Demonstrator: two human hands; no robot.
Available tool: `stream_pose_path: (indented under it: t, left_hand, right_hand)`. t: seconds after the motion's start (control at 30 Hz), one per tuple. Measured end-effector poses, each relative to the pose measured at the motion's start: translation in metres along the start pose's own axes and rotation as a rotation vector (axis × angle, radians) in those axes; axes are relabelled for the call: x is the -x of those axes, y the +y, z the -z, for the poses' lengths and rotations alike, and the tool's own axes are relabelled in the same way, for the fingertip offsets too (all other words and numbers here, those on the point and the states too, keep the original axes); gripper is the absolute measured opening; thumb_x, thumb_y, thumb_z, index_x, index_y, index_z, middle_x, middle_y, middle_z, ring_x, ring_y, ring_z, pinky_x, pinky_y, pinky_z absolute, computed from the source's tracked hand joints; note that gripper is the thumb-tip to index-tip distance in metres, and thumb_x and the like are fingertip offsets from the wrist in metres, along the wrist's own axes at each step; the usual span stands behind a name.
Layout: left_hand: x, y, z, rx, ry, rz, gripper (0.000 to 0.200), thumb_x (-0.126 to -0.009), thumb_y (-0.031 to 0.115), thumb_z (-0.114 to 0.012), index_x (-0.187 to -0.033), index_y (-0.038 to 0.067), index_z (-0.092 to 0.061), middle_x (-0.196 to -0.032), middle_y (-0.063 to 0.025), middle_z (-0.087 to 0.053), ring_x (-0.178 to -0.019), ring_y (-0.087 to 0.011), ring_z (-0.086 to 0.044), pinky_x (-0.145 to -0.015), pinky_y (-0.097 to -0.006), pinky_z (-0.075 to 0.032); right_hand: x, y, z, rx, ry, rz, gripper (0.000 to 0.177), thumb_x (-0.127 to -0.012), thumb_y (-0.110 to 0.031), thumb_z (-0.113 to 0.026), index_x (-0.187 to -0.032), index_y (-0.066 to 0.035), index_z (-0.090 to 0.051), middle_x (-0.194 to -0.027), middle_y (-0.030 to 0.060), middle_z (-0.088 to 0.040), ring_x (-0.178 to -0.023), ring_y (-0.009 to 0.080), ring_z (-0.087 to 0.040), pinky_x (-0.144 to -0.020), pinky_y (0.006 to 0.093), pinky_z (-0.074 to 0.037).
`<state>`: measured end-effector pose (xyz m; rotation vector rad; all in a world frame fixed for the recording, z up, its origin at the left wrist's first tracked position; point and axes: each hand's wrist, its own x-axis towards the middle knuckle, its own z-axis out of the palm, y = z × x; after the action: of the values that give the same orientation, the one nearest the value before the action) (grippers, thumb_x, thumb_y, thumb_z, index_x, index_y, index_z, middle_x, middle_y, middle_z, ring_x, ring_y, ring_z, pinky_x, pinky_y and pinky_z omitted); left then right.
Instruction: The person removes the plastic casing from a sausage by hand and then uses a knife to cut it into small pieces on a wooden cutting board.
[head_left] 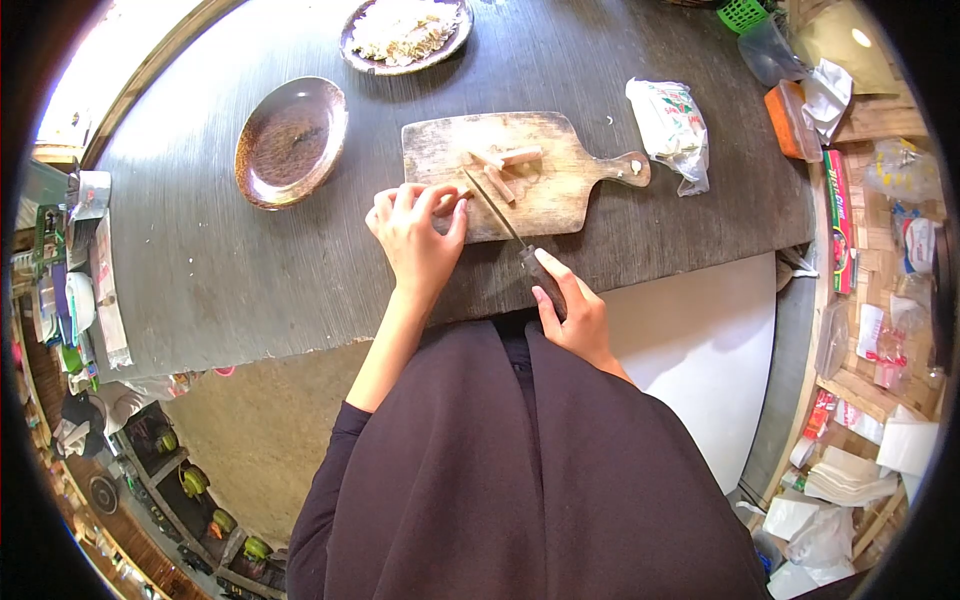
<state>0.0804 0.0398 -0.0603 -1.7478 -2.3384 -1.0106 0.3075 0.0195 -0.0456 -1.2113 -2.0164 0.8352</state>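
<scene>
Knife (522, 250) is held in the right hand (576, 318), fingers wrapped around the dark handle just off the near edge of the cutting board (556, 205). Long axis runs diagonally over the board; blade is pointed away from the body and leftward, tip above the board's left half. Whether anything is touched by the edge can't be told. A brown stick (450, 203) is pinched narrowly between thumb and fingers of the left hand (418, 235) at the board's near-left corner, partly hidden; its long axis is slanted, far end angled rightward.

More cut pieces (521, 155) are scattered mid-board beside the blade, laid at mixed angles, one nearly lined up with the board's length. Board is laid flat, long axis left to right, its handle pointed right.

Left of the board, a brown oval dish (290, 145) is set well apart. Beyond the board, toward its far left, a plate (376, 68) is heaped with pale shredded food (405, 32). Just right of the board's handle, a white plastic packet (668, 125) is placed. All are supported by the dark table (290, 285). Farther right of the board, an orange container (790, 120) is seen at the table's edge.
</scene>
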Motion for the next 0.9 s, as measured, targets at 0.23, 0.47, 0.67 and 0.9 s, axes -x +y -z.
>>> stream_pose_path:
  t: [0.23,0.47,0.67,0.9]
  left_hand:
    - [0.000,-0.001,-0.002,0.026,0.010,-0.002,0.017,-0.080,0.021,-0.080,-0.097,0.023,-0.076,-0.090,0.0024,-0.063,-0.100,-0.0236,-0.054,-0.092,-0.0417,-0.037]
    - [-0.005,-0.004,-0.002,0.044,-0.028,0.037,0.013,-0.081,0.019,-0.077,-0.094,0.022,-0.076,-0.086,0.0027,-0.063,-0.095,-0.0223,-0.053,-0.089,-0.0405,-0.037]
    - [-0.007,-0.004,-0.002,0.051,-0.012,0.052,0.008,-0.081,0.019,-0.077,-0.089,0.020,-0.074,-0.079,0.0030,-0.062,-0.086,-0.0218,-0.054,-0.082,-0.0390,-0.039]
    - [-0.010,-0.004,-0.002,0.086,-0.005,0.057,0.007,-0.081,0.018,-0.077,-0.087,0.019,-0.074,-0.076,0.0022,-0.061,-0.083,-0.0222,-0.053,-0.077,-0.0386,-0.040]
  right_hand:
    - [0.003,-0.004,-0.001,0.022,-0.038,-0.033,0.050,-0.091,-0.013,-0.070,-0.139,-0.017,-0.058,-0.092,0.0140,-0.070,-0.075,0.0333,-0.069,-0.065,0.0393,-0.056]
    - [0.006,-0.004,0.000,0.022,-0.026,-0.014,0.050,-0.090,-0.012,-0.070,-0.139,-0.017,-0.058,-0.094,0.0142,-0.070,-0.077,0.0324,-0.070,-0.066,0.0386,-0.056]
    - [0.007,0.000,0.000,0.011,-0.015,0.006,0.050,-0.090,-0.012,-0.070,-0.139,-0.017,-0.058,-0.093,0.0135,-0.070,-0.076,0.0320,-0.070,-0.066,0.0383,-0.057]
    - [0.003,0.001,-0.001,0.014,-0.013,0.025,0.050,-0.090,-0.014,-0.071,-0.138,-0.017,-0.059,-0.090,0.0129,-0.069,-0.072,0.0313,-0.069,-0.063,0.0382,-0.056]
